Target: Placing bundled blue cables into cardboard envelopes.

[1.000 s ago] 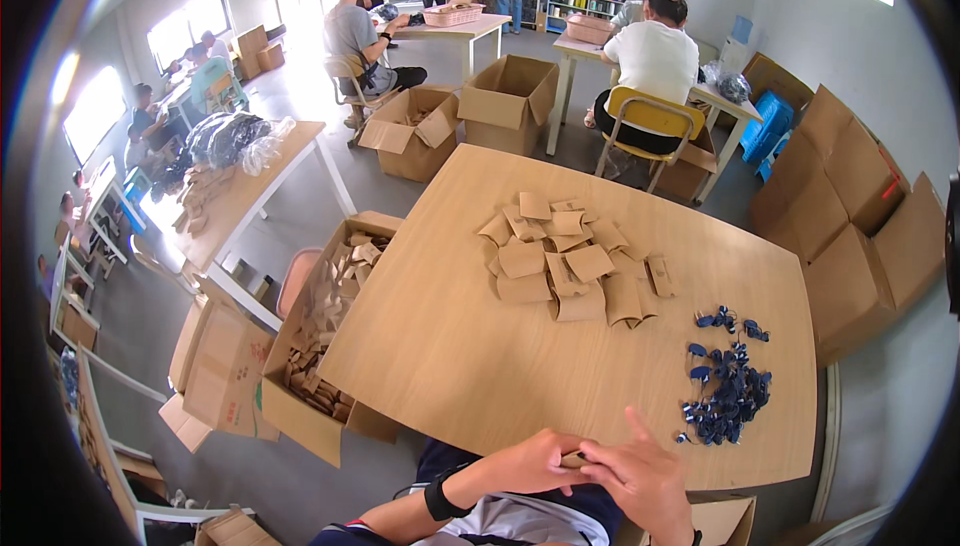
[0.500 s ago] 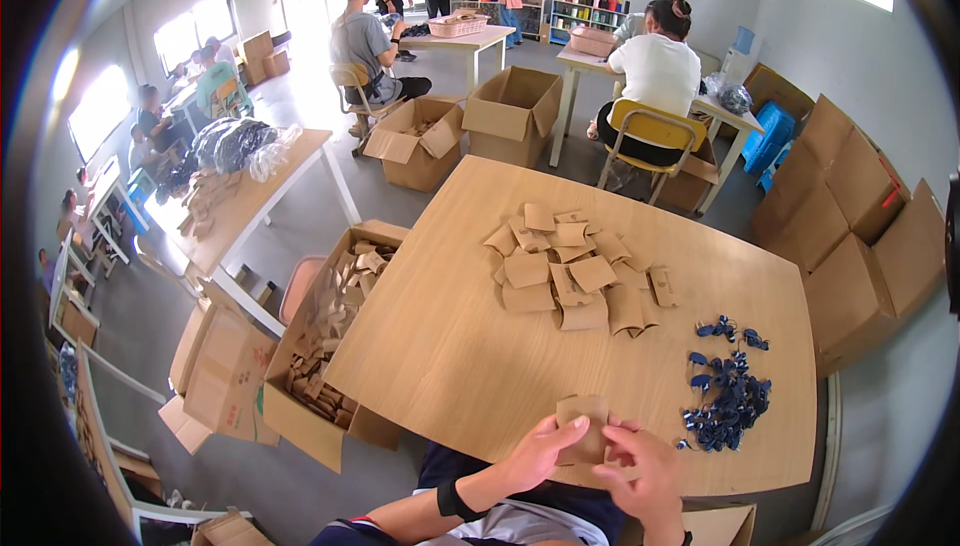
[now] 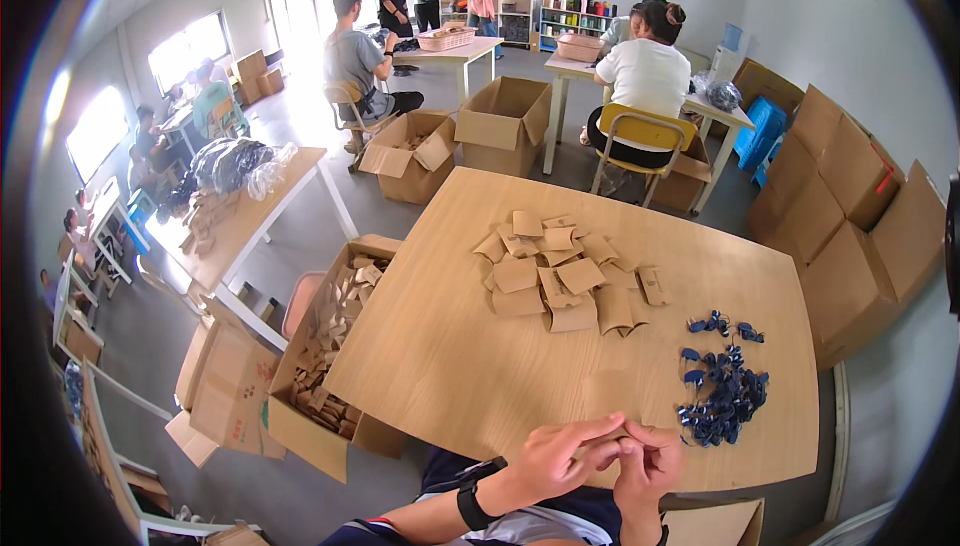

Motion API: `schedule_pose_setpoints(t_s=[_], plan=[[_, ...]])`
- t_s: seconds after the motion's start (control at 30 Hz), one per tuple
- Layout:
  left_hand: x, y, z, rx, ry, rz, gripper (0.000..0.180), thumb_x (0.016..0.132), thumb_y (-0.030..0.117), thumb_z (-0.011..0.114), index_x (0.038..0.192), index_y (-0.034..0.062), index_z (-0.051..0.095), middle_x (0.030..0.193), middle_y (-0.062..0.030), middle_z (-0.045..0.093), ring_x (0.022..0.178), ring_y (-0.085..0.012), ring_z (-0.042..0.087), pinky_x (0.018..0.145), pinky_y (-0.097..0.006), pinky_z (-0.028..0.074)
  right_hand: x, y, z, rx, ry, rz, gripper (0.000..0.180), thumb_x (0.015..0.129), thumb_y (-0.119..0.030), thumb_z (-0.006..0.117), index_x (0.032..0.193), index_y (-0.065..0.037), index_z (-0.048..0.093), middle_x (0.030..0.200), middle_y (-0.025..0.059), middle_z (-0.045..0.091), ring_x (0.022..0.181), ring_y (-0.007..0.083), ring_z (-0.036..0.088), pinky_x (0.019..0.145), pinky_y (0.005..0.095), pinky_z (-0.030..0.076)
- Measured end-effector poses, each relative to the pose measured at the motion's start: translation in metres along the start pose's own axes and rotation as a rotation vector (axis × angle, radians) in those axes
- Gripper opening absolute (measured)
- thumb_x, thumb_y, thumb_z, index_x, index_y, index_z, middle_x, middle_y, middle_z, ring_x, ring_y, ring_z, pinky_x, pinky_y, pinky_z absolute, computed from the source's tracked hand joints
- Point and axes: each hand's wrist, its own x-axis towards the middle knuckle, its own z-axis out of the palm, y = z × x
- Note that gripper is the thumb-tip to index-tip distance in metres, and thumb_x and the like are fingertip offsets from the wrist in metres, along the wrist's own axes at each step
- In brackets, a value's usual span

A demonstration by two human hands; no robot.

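A small brown cardboard pillow box stands out beyond my fingertips, low over the near part of the table, its colour blending with the wood. My left hand and my right hand meet at its near end. The fingers of both are bent and pinched together there, covering that end. Farther off lies a loose pile of similar pillow boxes. To the right of my hands rests a heap of small dark blue items with coiled cords; their exact kind is too small to tell.
The wooden table spans the space before me. At its left stands a carton full of brown boxes, beside an opened carton. Big cartons line the right wall. People sit and stand at other tables beyond.
My fingers have closed in around the near end of the pillow box; before, my left thumb lay on its face and my right fingers were more spread. The view has shifted slightly.
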Motion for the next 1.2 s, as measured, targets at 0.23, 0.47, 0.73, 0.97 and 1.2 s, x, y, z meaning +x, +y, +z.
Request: schedule_pose_setpoints(t_s=[0.23,0.47,0.73,0.97,1.2], plan=[[0.006,0.002,0.004,0.024,0.097,0.044,0.013,0.088,0.001,0.067,0.101,-0.0004,0.069,0.078,-0.0106,0.072,0.059,-0.0158,0.069,0.051,-0.024,0.052,-0.003,0.004,-0.003,0.124,-0.041,-0.033,0.015,0.091,0.009,0.056,0.104,0.003,0.058,0.078,0.0168,0.066,0.059,0.0155,0.065,0.046,0.0245,0.051],[0.006,-0.003,-0.011,0.078,-0.029,0.235,0.025,0.081,-0.004,0.070,0.105,0.0002,0.068,0.075,-0.0090,0.069,0.051,-0.0180,0.059,0.047,-0.026,0.048,-0.005,0.002,-0.013,0.412,0.063,0.098,0.026,0.094,-0.017,0.061,0.109,0.005,0.058,0.096,0.0203,0.067,0.084,0.0203,0.067,0.068,0.0312,0.055],[0.000,-0.008,-0.028,0.144,-0.312,0.328,0.034,0.079,0.003,0.073,0.113,0.0062,0.068,0.080,-0.0070,0.066,0.052,-0.0184,0.056,0.045,-0.027,0.043,0.016,-0.015,-0.022,0.707,-0.250,0.844,0.038,0.093,-0.023,0.055,0.117,0.006,0.057,0.102,0.0196,0.066,0.094,0.0311,0.065,0.081,0.0411,0.053],[0.053,0.013,-0.053,-0.107,-0.489,-0.044,0.021,0.081,0.010,0.074,0.102,0.0104,0.072,0.113,-0.0081,0.062,0.102,-0.0244,0.058,0.086,-0.035,0.046,0.013,-0.027,-0.024,0.598,-0.483,0.911,0.020,0.092,-0.014,0.056,0.103,0.003,0.058,0.080,0.0110,0.060,0.063,0.0142,0.054,0.048,0.0235,0.036],[0.058,0.018,-0.059,-0.125,-0.641,-0.025,0.011,0.087,0.014,0.069,0.095,0.0062,0.069,0.122,-0.0091,0.060,0.113,-0.0298,0.053,0.097,-0.040,0.041,0.004,-0.017,-0.026,0.548,-0.564,0.840,0.022,0.090,-0.016,0.063,0.090,0.005,0.059,0.072,0.0137,0.059,0.055,0.0125,0.051,0.039,0.0208,0.027]])
